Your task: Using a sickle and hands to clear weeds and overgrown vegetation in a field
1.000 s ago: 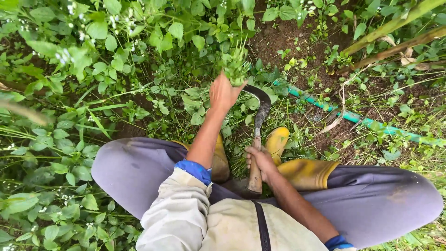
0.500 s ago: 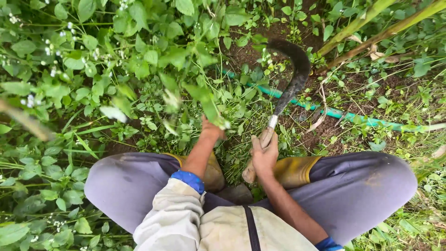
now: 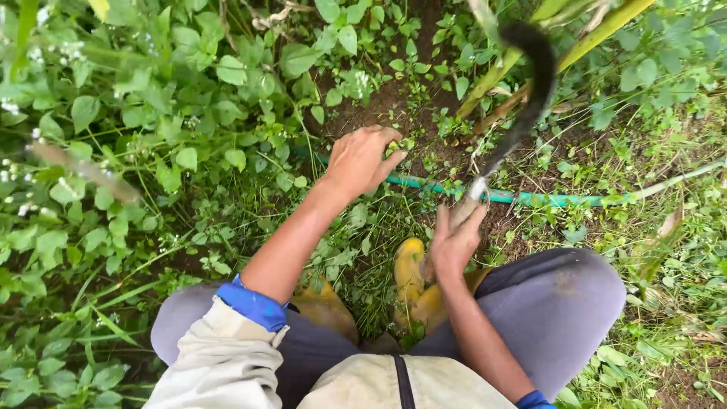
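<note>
The hands are set apart over the weedy ground: the left hand (image 3: 362,160) is stretched forward with its fingers curled onto a small tuft of green weeds (image 3: 403,144) at the edge of a bare soil patch (image 3: 394,98), seemingly pinching it, while the right hand (image 3: 453,244) is closed around the wooden handle of a sickle (image 3: 522,98), held close in above the yellow boots (image 3: 413,284). The sickle is raised off the ground; its long axis runs from the handle near the right knee up and away toward the far right, and the dark curved blade, blurred in this view, hooks over at the top with its tip pointing back toward the left. The step in hand is judged to be the gathering of a tuft before a cut. For the next move, the blade would have to be brought down and across low at the stems, well clear of the left fingers and of the green hose (image 3: 530,198) that lies across the soil just beyond both hands. Dense leafy plants (image 3: 151,136) with small white flowers fill the left side, and pale stalks (image 3: 591,34) lean in the far right corner.
</note>
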